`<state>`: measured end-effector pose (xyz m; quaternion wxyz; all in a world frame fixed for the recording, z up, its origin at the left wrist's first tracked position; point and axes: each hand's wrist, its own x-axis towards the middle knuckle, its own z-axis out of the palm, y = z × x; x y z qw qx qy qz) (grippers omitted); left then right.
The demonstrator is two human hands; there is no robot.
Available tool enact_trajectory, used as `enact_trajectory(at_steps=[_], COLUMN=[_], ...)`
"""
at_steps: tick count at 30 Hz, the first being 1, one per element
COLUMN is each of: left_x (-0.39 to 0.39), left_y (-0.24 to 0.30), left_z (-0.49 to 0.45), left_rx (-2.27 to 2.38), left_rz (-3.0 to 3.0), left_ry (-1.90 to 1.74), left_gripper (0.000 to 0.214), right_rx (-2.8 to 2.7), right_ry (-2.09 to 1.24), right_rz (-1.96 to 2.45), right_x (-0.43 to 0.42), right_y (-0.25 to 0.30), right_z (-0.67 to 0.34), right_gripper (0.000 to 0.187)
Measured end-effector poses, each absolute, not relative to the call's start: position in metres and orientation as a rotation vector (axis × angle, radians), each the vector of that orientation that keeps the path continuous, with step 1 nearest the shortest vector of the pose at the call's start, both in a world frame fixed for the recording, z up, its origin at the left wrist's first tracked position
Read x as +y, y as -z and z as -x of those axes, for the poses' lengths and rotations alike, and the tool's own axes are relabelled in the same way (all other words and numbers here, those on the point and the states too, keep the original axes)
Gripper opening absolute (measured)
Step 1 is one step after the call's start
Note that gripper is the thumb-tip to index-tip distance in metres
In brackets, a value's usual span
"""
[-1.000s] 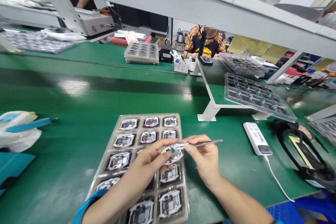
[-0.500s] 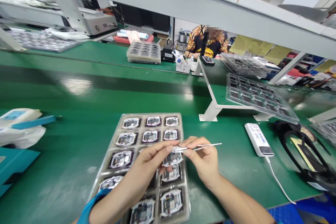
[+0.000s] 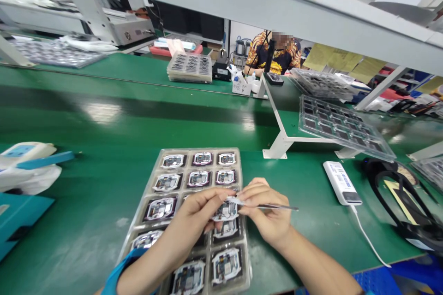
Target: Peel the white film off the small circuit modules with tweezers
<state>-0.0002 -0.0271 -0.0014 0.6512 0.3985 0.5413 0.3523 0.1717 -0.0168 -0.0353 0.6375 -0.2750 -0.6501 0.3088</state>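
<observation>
The green bench (image 3: 104, 115) runs out ahead of you, with a person in a patterned shirt (image 3: 273, 57) seated across it. Your left hand (image 3: 195, 212) pinches a small circuit module (image 3: 225, 212) just above the clear tray (image 3: 199, 150), and your right hand (image 3: 266, 212) clenches steel tweezers (image 3: 277, 207), their tips at the module's white film (image 3: 235, 200) (whether it's lifting, you can't tell). The tray has five rows of three pockets; twelve modules show at least partly, your hands hide the rest, and which are finished can't be told. Beside it lie one white power bank (image 3: 342, 183) and, on the raised shelf (image 3: 277, 140), one more clear tray (image 3: 346, 122).
</observation>
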Motion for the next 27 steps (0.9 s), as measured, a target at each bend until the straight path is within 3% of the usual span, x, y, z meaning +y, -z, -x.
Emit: enact_trajectory(at_steps=[27], left_x=[-0.0217], left_y=[0.0016], left_z=[-0.0028], left_rx=[1.269], left_rz=[-0.854], left_ry=[-0.749], left_gripper=[0.035], right_rx=[-1.394], right_ry=[-0.937], right_rz=[0.814], right_x=[-0.0203], right_y=[0.0345], right_z=[-0.1749], right_gripper=[0.006])
